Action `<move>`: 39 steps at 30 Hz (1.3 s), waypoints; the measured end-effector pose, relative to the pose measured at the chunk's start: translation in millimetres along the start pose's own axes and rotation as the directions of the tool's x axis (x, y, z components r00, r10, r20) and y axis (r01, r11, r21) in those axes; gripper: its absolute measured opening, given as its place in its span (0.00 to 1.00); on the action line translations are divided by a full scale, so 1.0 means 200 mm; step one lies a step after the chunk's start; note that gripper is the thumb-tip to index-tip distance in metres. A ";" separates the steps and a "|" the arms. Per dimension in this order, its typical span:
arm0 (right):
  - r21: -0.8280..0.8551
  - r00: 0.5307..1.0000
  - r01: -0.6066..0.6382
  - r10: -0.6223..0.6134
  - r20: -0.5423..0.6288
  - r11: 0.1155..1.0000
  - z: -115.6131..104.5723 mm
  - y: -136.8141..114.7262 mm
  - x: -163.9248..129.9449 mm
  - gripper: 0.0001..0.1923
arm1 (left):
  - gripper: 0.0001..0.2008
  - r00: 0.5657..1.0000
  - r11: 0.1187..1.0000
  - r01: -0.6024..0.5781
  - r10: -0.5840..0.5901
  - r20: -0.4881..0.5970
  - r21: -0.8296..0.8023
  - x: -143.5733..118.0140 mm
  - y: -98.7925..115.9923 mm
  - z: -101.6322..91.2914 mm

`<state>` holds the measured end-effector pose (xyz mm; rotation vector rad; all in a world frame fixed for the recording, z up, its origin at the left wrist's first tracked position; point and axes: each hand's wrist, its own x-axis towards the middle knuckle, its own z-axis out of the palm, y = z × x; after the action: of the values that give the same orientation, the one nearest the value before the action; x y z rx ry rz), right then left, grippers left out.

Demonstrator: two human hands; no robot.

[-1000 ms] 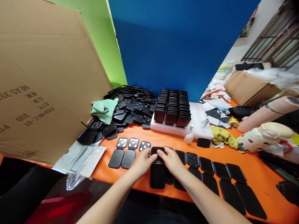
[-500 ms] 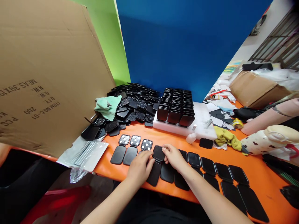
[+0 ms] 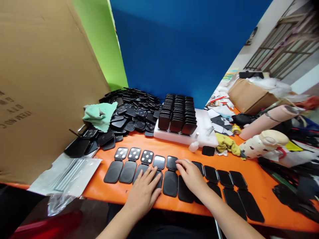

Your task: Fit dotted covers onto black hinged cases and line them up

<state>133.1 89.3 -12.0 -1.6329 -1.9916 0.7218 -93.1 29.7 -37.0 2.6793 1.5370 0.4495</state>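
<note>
The row of open black cases (image 3: 171, 176) lies along the near edge of the orange table (image 3: 269, 212), each case folded out flat with its small half away from you. Your left hand (image 3: 143, 192) rests palm down, fingers spread, on the long halves of the fourth case from the left. Your right hand (image 3: 191, 174) lies beside it, fingers loosely bent, with the fingertips (image 3: 179, 162) touching the small half of the case next in the row; nothing is pinched. The three leftmost cases (image 3: 134, 153) show pale dots inside their small halves. Behind the row, a white foam block (image 3: 206, 124) carries upright stacked black cases (image 3: 178, 113). To its left is a loose heap of black parts (image 3: 132, 113) with a green cloth (image 3: 99, 114) on it. A cardboard sheet (image 3: 45, 83) leans at the far left, a plastic bag (image 3: 64, 172) below it.
</note>
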 end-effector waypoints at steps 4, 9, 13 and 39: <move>-0.223 0.990 -0.097 0.072 -0.117 0.970 -0.19 0.25 -0.04 0.13 | 0.17 0.976 0.982 0.182 -0.175 -0.131 0.042 -0.01 -0.06 -0.04; -0.435 0.968 -0.195 0.102 -0.229 0.879 -0.37 0.49 0.06 0.15 | 0.17 0.906 0.899 0.415 -0.394 -0.153 0.138 0.03 -0.11 -0.07; -0.559 0.980 -0.150 0.048 -0.193 0.816 -0.39 0.53 0.12 0.15 | 0.19 0.917 0.896 0.399 -0.385 -0.105 0.196 0.05 -0.09 -0.06; -0.669 0.981 -0.144 0.015 -0.195 0.729 -0.36 0.60 0.14 0.15 | 0.30 0.778 0.733 0.618 -0.623 0.085 -0.283 0.15 -0.14 -0.08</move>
<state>262.9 144.0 -34.4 -2.0968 -2.1948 -0.1958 -106.5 68.1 -19.0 1.7852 2.0414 0.5952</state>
